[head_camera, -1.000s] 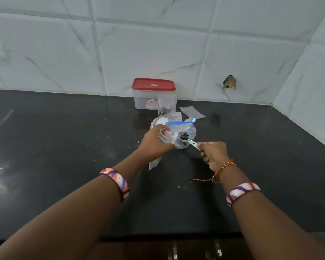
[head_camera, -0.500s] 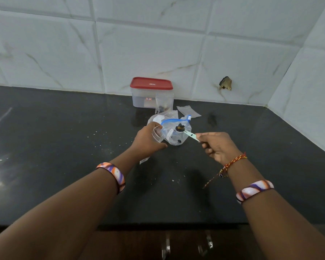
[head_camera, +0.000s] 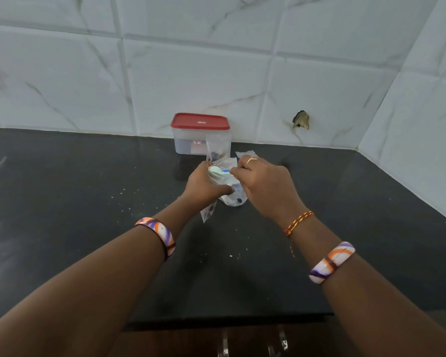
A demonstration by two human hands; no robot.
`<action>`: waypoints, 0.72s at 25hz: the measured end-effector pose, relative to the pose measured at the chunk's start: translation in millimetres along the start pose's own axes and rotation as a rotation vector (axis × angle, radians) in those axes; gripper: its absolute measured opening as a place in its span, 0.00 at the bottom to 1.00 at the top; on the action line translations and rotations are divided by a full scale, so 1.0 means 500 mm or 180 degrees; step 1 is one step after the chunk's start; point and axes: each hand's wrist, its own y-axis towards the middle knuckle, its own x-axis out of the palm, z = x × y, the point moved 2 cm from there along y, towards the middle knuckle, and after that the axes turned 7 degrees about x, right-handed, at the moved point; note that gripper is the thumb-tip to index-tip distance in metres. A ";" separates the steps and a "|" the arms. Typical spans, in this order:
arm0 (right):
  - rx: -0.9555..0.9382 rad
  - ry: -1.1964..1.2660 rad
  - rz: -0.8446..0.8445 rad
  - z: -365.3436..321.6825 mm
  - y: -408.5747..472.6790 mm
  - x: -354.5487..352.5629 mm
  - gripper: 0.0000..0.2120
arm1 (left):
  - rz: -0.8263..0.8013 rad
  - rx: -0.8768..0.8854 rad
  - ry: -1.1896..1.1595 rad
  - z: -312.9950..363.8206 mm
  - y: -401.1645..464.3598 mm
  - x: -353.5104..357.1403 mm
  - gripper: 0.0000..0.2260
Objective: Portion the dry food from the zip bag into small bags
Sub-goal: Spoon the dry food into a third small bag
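My left hand (head_camera: 204, 185) grips the clear zip bag (head_camera: 233, 198) with its blue zip strip, a few dark pieces of food showing at its bottom. A small clear bag (head_camera: 208, 212) hangs from under the same hand. My right hand (head_camera: 264, 188) lies over the zip bag from the right and pinches the handle of a pale green measuring spoon (head_camera: 214, 170). The spoon's bowl sits up against my left fingers. A small bag with dark food (head_camera: 218, 150) leans on the container behind. Another flat small bag (head_camera: 245, 153) lies just beyond my right hand.
A clear plastic container with a red lid (head_camera: 200, 121) stands against the tiled wall. The wall has a broken hole (head_camera: 300, 119) to the right. White crumbs (head_camera: 129, 199) dot the black counter. The counter's front edge (head_camera: 216, 321) runs below my forearms.
My right hand has swung left, over the zip bag, carrying the spoon from the bag's mouth up to my left fingers. The dark scoop of food no longer shows on the spoon.
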 end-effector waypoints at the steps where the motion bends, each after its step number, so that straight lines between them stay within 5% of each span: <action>1: -0.0018 0.0078 0.0167 0.007 -0.005 0.003 0.08 | 0.0017 -0.0004 0.0017 0.000 0.004 0.005 0.26; 4: 0.0662 0.0854 0.0383 0.037 -0.016 0.014 0.07 | 0.0205 -0.0050 0.0205 -0.003 0.013 0.018 0.28; 11: 0.3970 0.3177 0.0264 0.111 -0.068 0.047 0.10 | 0.0314 -0.0513 0.1439 -0.025 0.009 0.067 0.30; 15: 0.4404 0.3466 0.0053 0.120 -0.067 0.033 0.08 | 0.0995 -0.0832 0.0378 0.001 0.074 -0.002 0.18; 18: 0.4107 0.3380 -0.0047 0.118 -0.028 0.024 0.08 | 0.0845 -0.0978 0.0193 0.017 0.110 -0.053 0.13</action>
